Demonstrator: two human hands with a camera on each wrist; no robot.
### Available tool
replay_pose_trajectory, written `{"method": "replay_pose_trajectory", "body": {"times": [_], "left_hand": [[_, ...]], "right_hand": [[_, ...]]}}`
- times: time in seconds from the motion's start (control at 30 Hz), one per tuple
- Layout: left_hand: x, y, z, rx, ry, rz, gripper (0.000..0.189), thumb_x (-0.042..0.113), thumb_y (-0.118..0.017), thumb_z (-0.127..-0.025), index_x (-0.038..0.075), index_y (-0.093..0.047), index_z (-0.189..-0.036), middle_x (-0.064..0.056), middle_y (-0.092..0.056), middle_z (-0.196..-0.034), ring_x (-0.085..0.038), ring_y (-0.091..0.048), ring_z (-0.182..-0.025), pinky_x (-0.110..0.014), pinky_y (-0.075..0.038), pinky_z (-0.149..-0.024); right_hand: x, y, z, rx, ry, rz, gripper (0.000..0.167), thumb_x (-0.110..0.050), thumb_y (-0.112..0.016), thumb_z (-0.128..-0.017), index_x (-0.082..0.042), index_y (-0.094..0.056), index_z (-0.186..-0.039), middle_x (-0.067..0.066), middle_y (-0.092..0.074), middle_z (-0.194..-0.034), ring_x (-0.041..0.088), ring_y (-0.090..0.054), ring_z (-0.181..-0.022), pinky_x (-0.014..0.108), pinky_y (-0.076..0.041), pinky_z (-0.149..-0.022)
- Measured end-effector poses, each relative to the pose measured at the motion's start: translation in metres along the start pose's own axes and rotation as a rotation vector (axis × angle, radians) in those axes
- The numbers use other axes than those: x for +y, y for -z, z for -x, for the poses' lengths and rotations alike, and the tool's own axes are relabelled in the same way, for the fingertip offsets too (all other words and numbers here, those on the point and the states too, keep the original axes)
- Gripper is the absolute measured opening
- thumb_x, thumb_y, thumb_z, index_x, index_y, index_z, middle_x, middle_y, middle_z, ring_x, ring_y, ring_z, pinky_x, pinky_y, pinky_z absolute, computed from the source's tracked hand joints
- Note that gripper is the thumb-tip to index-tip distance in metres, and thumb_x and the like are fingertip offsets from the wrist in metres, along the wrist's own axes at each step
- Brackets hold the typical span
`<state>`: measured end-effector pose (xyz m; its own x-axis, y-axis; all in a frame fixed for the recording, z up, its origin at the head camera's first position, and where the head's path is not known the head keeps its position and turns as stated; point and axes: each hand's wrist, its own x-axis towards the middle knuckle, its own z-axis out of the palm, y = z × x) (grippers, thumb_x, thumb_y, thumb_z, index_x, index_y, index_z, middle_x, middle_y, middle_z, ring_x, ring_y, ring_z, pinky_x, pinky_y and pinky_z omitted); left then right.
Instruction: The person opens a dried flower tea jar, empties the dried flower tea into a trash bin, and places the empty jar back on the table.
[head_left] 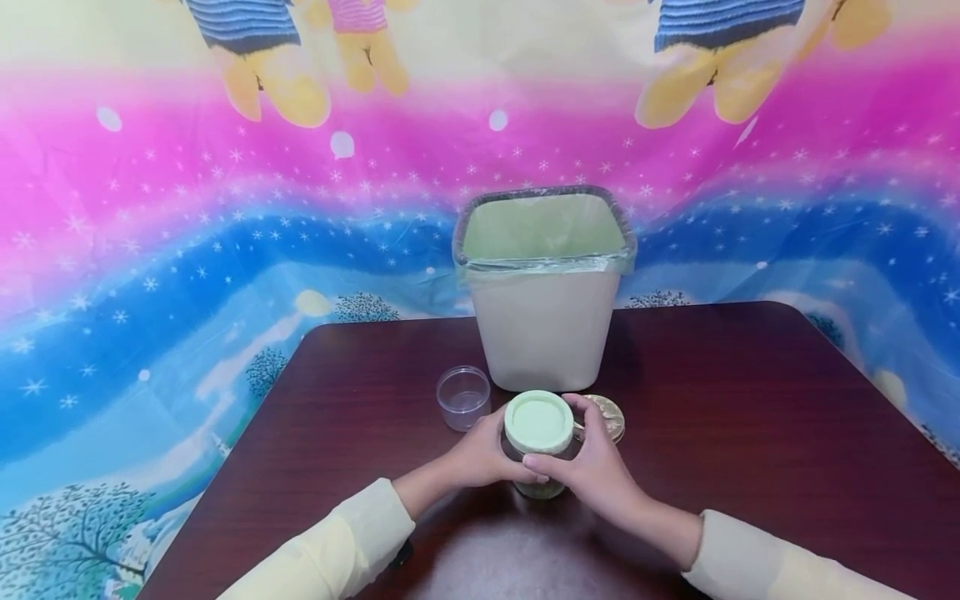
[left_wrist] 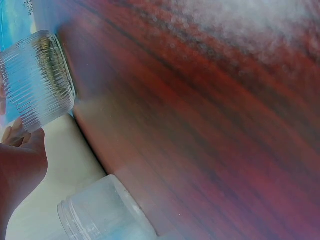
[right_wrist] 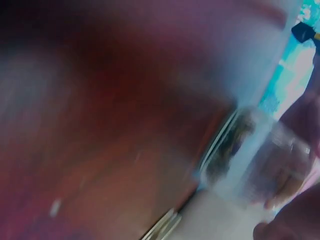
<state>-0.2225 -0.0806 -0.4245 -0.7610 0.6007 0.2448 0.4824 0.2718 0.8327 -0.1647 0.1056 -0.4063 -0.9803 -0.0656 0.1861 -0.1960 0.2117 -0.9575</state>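
Between both hands stands a clear ribbed jar with a pale green lid on top. Dark, dried-looking bits lie in the bottom of the jar in the left wrist view. My left hand grips the jar from the left, thumb across the front. From the right, my right hand holds it just under the lid, its thumb in front and its fingers round the back. The right wrist view is blurred, but the jar shows there close over the tabletop.
A lidless clear plastic tub stands behind the left hand. Behind the right hand lies a round, patterned lid-like disc, partly hidden by the fingers. A pale bin with a plastic liner rises at the back of the dark red wooden table.
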Motion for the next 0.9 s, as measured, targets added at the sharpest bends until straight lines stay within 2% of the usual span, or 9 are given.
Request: {"method": "replay_pose_trajectory", "body": {"times": [0.2,0.47,0.63,0.77,0.9], "left_hand": [[0.001,0.001,0.001,0.009,0.046,-0.027,0.083,0.022,-0.089,-0.067,0.019,-0.046,-0.139,0.006,-0.062,-0.12,-0.008,-0.057,-0.109,-0.03,-0.044,-0.096],[0.0,0.001,0.001,0.005,0.033,-0.018,0.083,0.023,-0.089,-0.067,0.02,-0.046,-0.139,0.007,-0.062,-0.12,-0.008,-0.057,-0.108,-0.03,-0.044,-0.096],[0.0,0.001,0.0,-0.004,-0.002,0.01,0.083,0.023,-0.089,-0.068,0.021,-0.046,-0.138,0.007,-0.062,-0.12,-0.009,-0.057,-0.11,-0.031,-0.045,-0.096],[0.001,0.001,0.0,-0.004,-0.001,0.01,0.082,0.024,-0.09,-0.068,0.021,-0.046,-0.137,0.008,-0.062,-0.12,-0.009,-0.058,-0.109,-0.031,-0.045,-0.096],[0.001,0.001,0.0,-0.003,0.007,0.01,0.082,0.024,-0.09,-0.067,0.021,-0.047,-0.137,0.008,-0.062,-0.119,-0.009,-0.058,-0.109,-0.031,-0.045,-0.096]], "right_hand": [[-0.001,-0.012,0.003,0.098,-0.056,0.029,0.09,-0.018,-0.091,-0.066,-0.005,-0.033,-0.134,0.013,-0.043,-0.132,0.032,-0.052,-0.117,0.041,-0.043,-0.093],[0.0,-0.01,0.001,0.076,-0.025,0.057,0.087,-0.021,-0.09,-0.068,-0.003,-0.035,-0.133,0.014,-0.045,-0.13,0.03,-0.051,-0.115,0.042,-0.041,-0.094],[0.004,0.0,-0.006,-0.006,0.041,0.064,0.081,-0.02,-0.089,-0.068,-0.005,-0.04,-0.132,0.01,-0.048,-0.13,0.028,-0.05,-0.114,0.045,-0.039,-0.096],[0.007,0.012,-0.015,-0.122,0.11,0.046,0.076,-0.017,-0.087,-0.071,-0.004,-0.043,-0.131,0.01,-0.052,-0.126,0.029,-0.051,-0.115,0.05,-0.039,-0.097],[0.009,0.024,-0.023,-0.256,0.137,0.028,0.073,-0.016,-0.085,-0.073,-0.003,-0.044,-0.132,0.011,-0.054,-0.125,0.031,-0.052,-0.116,0.051,-0.04,-0.097]]}}
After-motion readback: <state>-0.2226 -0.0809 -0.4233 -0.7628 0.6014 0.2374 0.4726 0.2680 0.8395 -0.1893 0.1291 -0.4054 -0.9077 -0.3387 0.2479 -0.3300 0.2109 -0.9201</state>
